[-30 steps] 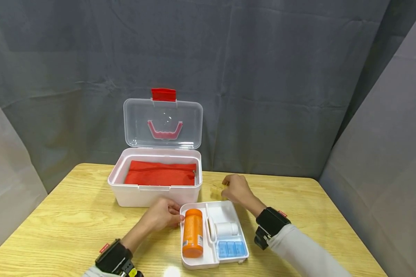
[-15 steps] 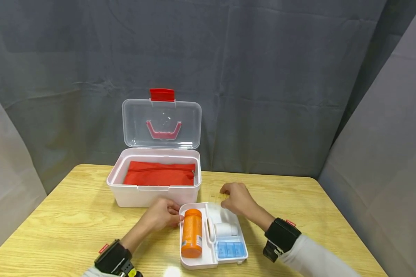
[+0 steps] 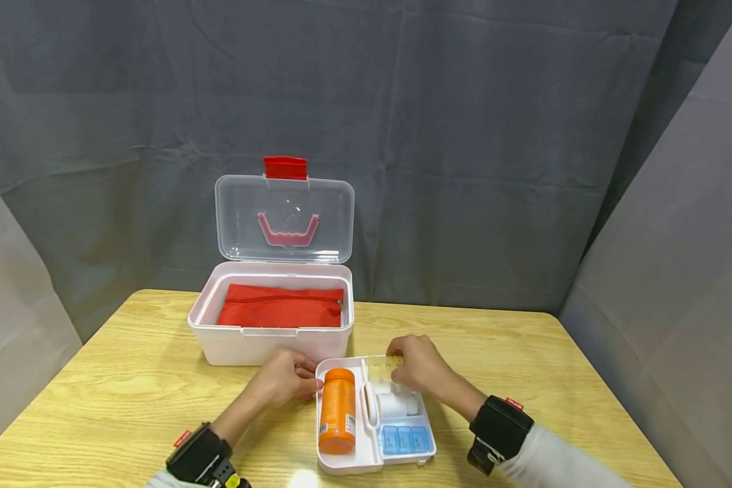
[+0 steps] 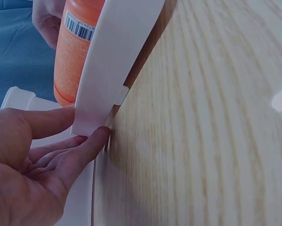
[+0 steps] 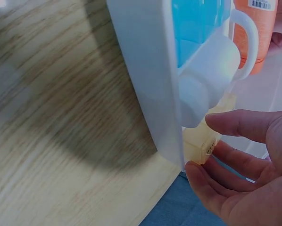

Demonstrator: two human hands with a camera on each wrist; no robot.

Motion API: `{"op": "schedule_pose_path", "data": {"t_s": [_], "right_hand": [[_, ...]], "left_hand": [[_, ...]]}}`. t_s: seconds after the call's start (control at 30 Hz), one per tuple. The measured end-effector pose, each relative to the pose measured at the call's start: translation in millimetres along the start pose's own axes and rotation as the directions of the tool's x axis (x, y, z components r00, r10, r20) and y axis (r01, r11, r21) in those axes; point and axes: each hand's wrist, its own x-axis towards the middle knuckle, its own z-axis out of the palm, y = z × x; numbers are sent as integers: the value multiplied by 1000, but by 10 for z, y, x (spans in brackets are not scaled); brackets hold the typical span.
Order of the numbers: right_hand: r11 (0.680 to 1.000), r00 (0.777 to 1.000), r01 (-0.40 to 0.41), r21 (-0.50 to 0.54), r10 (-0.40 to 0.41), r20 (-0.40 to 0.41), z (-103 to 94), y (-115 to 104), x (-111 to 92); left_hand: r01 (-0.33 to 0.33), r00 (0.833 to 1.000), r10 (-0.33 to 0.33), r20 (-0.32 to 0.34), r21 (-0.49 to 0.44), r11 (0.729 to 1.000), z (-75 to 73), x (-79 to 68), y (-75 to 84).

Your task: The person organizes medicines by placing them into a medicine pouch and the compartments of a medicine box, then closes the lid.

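My right hand (image 3: pixel 423 366) pinches a translucent yellow pill organizer (image 3: pixel 378 368) between thumb and fingers. The organizer is low in the back right compartment of a white plastic tray (image 3: pixel 328 462), behind a small white bottle (image 3: pixel 398 404). At the tray's left rim, near its back corner, my left hand (image 3: pixel 283 381) pinches the wall with thumb and fingertip, seen close up in the left wrist view. An orange bottle (image 3: pixel 338 417) lies in the tray's left part. A blue pill organizer (image 3: pixel 407 440) fills the front right compartment. The tray's white handle (image 3: pixel 369 405) divides the two sides.
Behind the left hand stands a white box (image 3: pixel 262 347) with its clear lid (image 3: pixel 287 196) raised; a red zip pouch (image 3: pixel 280 308) lies inside. All of it is on a wooden table (image 3: pixel 128 393). A grey curtain (image 3: pixel 463 169) hangs behind.
My right hand has brought the yellow pill organizer from the table behind the tray forward and down into the back right compartment. The left hand has stayed at the tray's rim.
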Motion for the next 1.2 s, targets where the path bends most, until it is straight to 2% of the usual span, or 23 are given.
{"op": "schedule_pose_path", "data": {"t_s": [0.23,0.53,0.87,1.2], "right_hand": [[1000,1000,9,-11,-9,9,16,6,-32],[1000,1000,-17,-15,18,23,43,5,-38],[1000,1000,-20,-19,20,17,74,10,-59],[1000,999,-25,-1,25,31,74,2,-72]], "left_hand": [[-11,1000,11,9,-15,1000,0,5,-4],[-11,1000,11,-6,19,1000,2,9,2],[4,1000,-3,11,-37,999,0,9,-8],[13,1000,-13,5,-6,1000,-1,7,-11]]}}
